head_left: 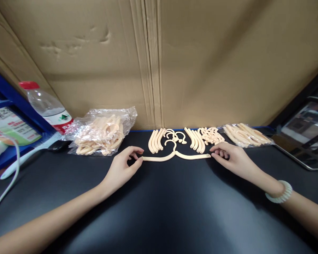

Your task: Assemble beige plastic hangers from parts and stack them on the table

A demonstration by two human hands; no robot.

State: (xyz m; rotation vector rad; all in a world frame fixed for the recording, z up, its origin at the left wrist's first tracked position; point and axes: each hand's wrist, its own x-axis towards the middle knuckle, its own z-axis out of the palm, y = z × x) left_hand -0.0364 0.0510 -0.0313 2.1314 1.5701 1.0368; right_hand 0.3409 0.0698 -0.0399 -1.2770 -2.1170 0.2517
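A cream plastic hanger (175, 155) lies flat on the black table (159, 211), hook pointing away from me. My left hand (123, 167) pinches its left tip between thumb and fingers. My right hand (231, 158) pinches its right tip, fingers curled. Behind the hanger lie loose cream parts: curved arms (155, 140), hooks (175, 134), more curved arms (196, 139) and a small pile of pieces (211, 135).
A clear bag of cream parts (103, 132) sits at the back left, another bag (245, 134) at the back right. A water bottle (46, 106) and blue shelf (13, 102) stand far left, a white cable (13, 165) beside them. Cardboard wall (159, 63) behind; tablet (304, 141) right.
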